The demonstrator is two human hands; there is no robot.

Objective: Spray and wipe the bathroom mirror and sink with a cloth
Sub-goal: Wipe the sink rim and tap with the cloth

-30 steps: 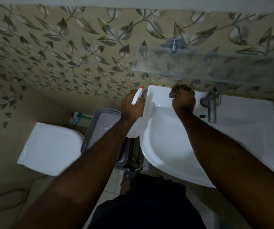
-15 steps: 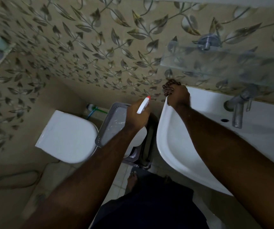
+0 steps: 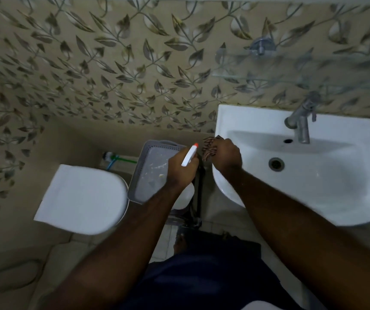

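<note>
Stage: a person wiped the left rim of the white ceramic wall-hung sink (image 3: 313, 186), apparently mid-task; no mirror was in view, so its state could not be judged
Right hand (image 3: 225, 156): closed around a dark striped cloth (image 3: 208, 148), pressed at the sink's left edge
Left hand (image 3: 180, 171): wrapped around a white spray bottle with a red nozzle tip (image 3: 189, 156), held just beside the sink
Basin: empty, bare to the drain
Grey plastic basket (image 3: 151, 171): a few pale scraps inside, contents unclear

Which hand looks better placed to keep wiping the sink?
Right, probably. The right hand holds the striped cloth at the sink rim, while the left hand is busy gripping the spray bottle.
</note>
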